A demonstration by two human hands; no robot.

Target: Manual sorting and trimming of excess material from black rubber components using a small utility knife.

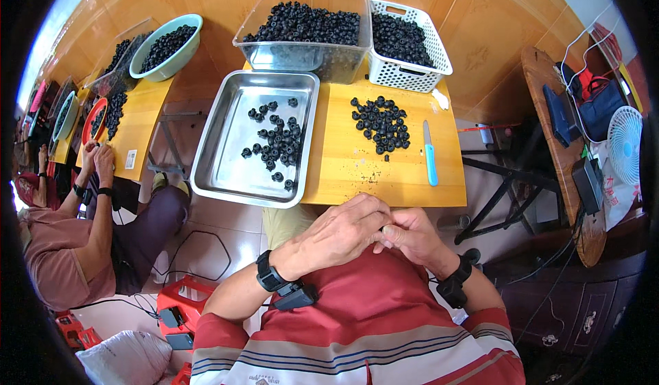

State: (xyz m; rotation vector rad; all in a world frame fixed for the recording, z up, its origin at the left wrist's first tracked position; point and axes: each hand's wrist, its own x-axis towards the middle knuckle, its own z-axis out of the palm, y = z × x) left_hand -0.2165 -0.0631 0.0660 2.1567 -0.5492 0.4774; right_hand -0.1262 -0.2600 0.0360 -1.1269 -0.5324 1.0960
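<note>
My left hand [343, 228] and my right hand [416, 238] meet in front of my shirt, just off the table's near edge. Both are closed, fingertips pressed together around a small black piece [382, 229] that is mostly hidden. Beyond them on the yellow table lies a loose pile of small round black pieces [382, 121], some with a ring-like hollow. To the left, a shallow steel tray [223, 145] holds more of these pieces, mostly along its right side. Right of the pile lies a knife [430, 162] with a light-blue handle, its blade pointing away from me.
At the table's back stand a clear plastic bin [347, 62] and a white perforated basket [405, 76], both filled with black pieces. Another person [89, 234] works at a table on the left, near a pale green basin [195, 38]. A blue fan [625, 145] stands right, above trailing cables.
</note>
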